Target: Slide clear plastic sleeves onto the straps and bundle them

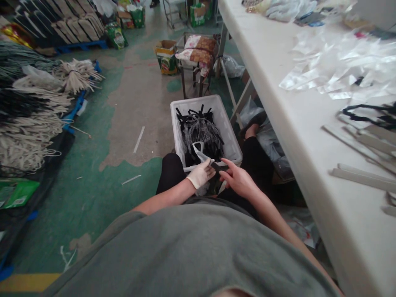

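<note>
My left hand (199, 175), in a whitish glove, pinches a short dark strip (215, 166) above the near rim of a white plastic bin. From the same hand a pale, translucent strip (200, 152) sticks out over the bin and bends at its far end. My right hand (239, 180), bare, has its fingers and thumb around the other end of the dark strip, index finger fairly straight. Inside the white bin (228, 142) lies a tangled heap of black straps (199, 128), some with a clear, shiny covering. The fingertips are small and slightly blurred.
A long white table (278, 103) runs along my right, bearing shiny white plastic pieces (349, 62) and grey flat strips (365, 177). Ahead stands a stool with a patterned cushion (198, 51) beside a cardboard box (167, 57). Bundled cords (27, 123) lie on the left.
</note>
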Tool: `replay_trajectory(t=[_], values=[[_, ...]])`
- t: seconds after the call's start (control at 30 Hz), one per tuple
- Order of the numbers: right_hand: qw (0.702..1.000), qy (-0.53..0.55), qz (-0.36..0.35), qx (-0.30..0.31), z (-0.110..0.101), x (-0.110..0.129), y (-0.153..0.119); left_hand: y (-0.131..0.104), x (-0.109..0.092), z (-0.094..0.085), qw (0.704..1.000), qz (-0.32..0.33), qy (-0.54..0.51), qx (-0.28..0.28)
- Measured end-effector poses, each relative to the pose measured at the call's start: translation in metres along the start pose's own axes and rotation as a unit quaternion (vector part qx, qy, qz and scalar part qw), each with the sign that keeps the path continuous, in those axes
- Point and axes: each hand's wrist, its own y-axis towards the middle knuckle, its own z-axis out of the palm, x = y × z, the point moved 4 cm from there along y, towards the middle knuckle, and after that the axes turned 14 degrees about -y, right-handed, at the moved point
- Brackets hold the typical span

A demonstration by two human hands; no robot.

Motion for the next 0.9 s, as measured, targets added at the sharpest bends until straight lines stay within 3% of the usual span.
replay_trajectory(t=[0.07,0.2,0.37,0.47,0.57,0.73,0.9], values=[[0.999,-0.03,-0.016,-0.01,-0.005,0.003,-0.005,-0.002,-0.003,0.0,1.0,-0.007,-0.007,0.015],[0.994,-0.097,-0.001,-0.045,-0.005,0.008,0.004,-0.004,0.011,0.005,0.997,-0.06,-0.008,0.04],[0.998,-0.05,-0.01,-0.025,-0.01,0.006,0.0,-0.001,0.0,0.004,0.998,-0.025,-0.039,0.035],[0.992,-0.106,-0.029,-0.055,-0.021,0.01,-0.009,-0.001,-0.005,0.004,0.998,-0.021,-0.042,0.05],[0.984,-0.163,-0.012,-0.069,-0.024,0.018,-0.004,-0.004,0.003,0.012,0.997,-0.036,-0.029,0.055],[0.993,-0.094,-0.026,-0.073,-0.034,0.023,-0.006,-0.01,-0.008,0.02,0.998,0.004,-0.032,0.057],[0.983,-0.147,-0.002,-0.11,-0.037,0.022,-0.001,-0.016,-0.01,0.027,0.998,-0.003,-0.015,0.068]])
